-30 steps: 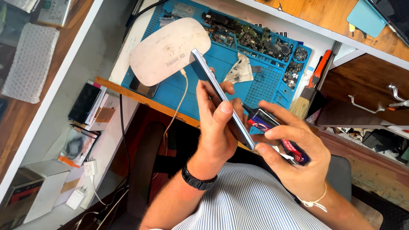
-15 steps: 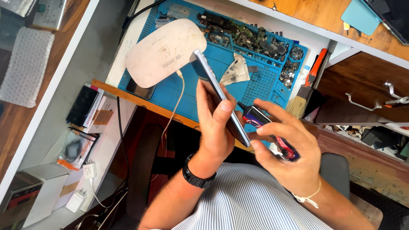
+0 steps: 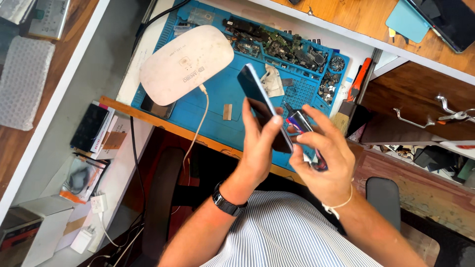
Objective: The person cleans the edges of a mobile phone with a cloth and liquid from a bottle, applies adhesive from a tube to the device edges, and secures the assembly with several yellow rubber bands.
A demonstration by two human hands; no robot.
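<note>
The left hand (image 3: 260, 143) grips a slim dark smartphone (image 3: 262, 106), fingers (image 3: 273, 123) wrapped over its edge, holding it tilted above the blue work mat (image 3: 227, 94), its top pointing toward eleven o'clock. At three o'clock from it, the right hand (image 3: 324, 158) pinches a small dark tube with a fine nozzle (image 3: 302, 126), fingers clenched around the body, the tip brought just beside the phone's long edge.

As a judgement, the work stands in the middle: the phone looks closed and whole, and the nozzle is at the seam but no bead or residue can be made out, so the edge work seems hardly begun.

The phone's glass is glossy and flat with rounded corners. The mat is matte, rubbery, with moulded trays at its twelve o'clock edge holding dark, jagged small parts (image 3: 277, 42). At ten o'clock from the hands lies a smooth white domed device (image 3: 185, 64), pebble-shaped, with a pale cable (image 3: 198, 123) trailing toward six. A wooden ruler (image 3: 148, 118) runs along the mat's near edge. An orange-handled tool (image 3: 358, 79) lies at two o'clock on the table (image 3: 123, 59).
</note>
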